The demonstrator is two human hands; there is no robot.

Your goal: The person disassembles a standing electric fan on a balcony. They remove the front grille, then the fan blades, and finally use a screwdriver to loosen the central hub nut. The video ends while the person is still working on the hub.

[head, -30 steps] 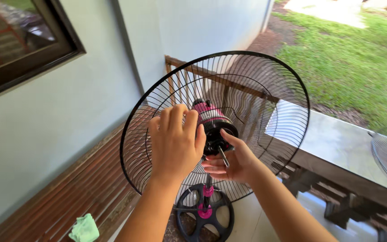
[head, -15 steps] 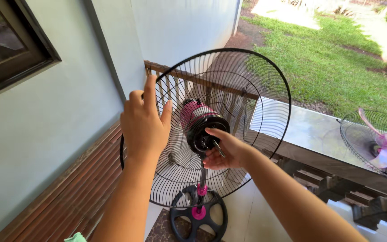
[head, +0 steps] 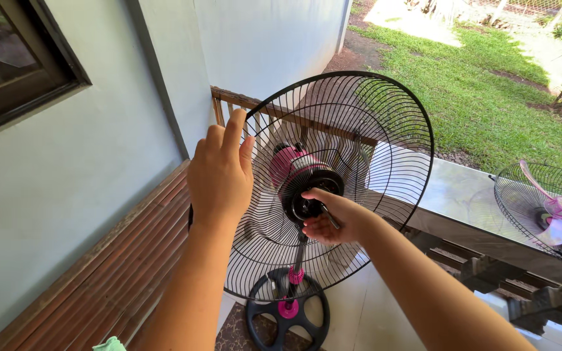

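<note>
The right hand (head: 333,218) has its grip clenched at the black hub (head: 310,198) in the middle of the rear fan guard (head: 359,130), fingers curled around a thin metal shaft (head: 331,220) that sticks out there; how firmly it pinches cannot be told. The left hand (head: 221,175) is released, fingers straight and together, palm pressed flat against the left edge of the same black wire guard. Behind the hub sits the pink motor housing (head: 284,162), and below it a pink-and-black pole (head: 296,266) runs down to a round black base (head: 287,315) on the tiled floor. The fan stands upright, just beside a grey wall (head: 66,175) with a dark-framed window (head: 21,71) and a strip of brown wood slats (head: 125,273). To the right, on a grey concrete bench (head: 463,195), lies a second wire guard (head: 541,201) holding a translucent pink blade (head: 557,218). Green lawn (head: 489,97) lies beyond.
</note>
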